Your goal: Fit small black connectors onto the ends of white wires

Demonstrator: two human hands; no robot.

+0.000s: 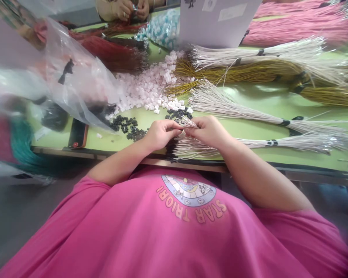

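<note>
My left hand (pixel 159 134) is closed in a pinch, its fingertips meeting those of my right hand. Whatever it pinches is too small to make out; a dark bit shows at the tips. Closed around several white wires, my right hand (pixel 210 129) has their ends fanned out above its fingers. Under it lies a bundle of white wires (pixel 194 150), tied with a black band. Small black connectors (pixel 127 125) are heaped left of my left hand. More black pieces and white connectors (pixel 175 105) lie just beyond both hands.
A large pile of pale connectors (pixel 147 87) spreads behind. Tied white wires (pixel 234 106) and yellow wires (pixel 249 71) lie to the right, pink wires (pixel 301 23) farther back. At left are a plastic bag (pixel 78 77) and a phone-like dark object (pixel 78 133). Another person's hands (pixel 130 9) work opposite.
</note>
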